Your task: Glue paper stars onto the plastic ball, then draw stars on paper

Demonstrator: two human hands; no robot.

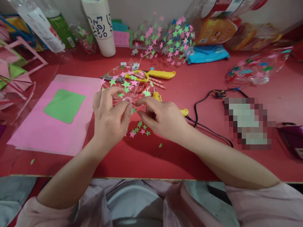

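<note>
A clear plastic bottle piece (pixel 126 84) dotted with pink and green paper stars is in front of me, its round neck turned toward me. My left hand (pixel 110 115) is closed around its near left side, with thumb and fingers by the neck. My right hand (pixel 163 118) meets the left thumb at the neck, its index finger and thumb curled close together; anything between them is too small to make out. Below the hands, loose pink and green stars (pixel 138 128) lie on the red table (pixel 146 160).
Left lie pink sheets (pixel 78 126) with a green paper square (pixel 65 105). Behind my hands are scissors (pixel 137 75) and a yellow cutter (pixel 162 74). A black cable (pixel 195 110) runs on the right. Star-covered clear pieces (pixel 180 41), a white tumbler (pixel 101 34) and a blue packet (pixel 208 54) stand behind.
</note>
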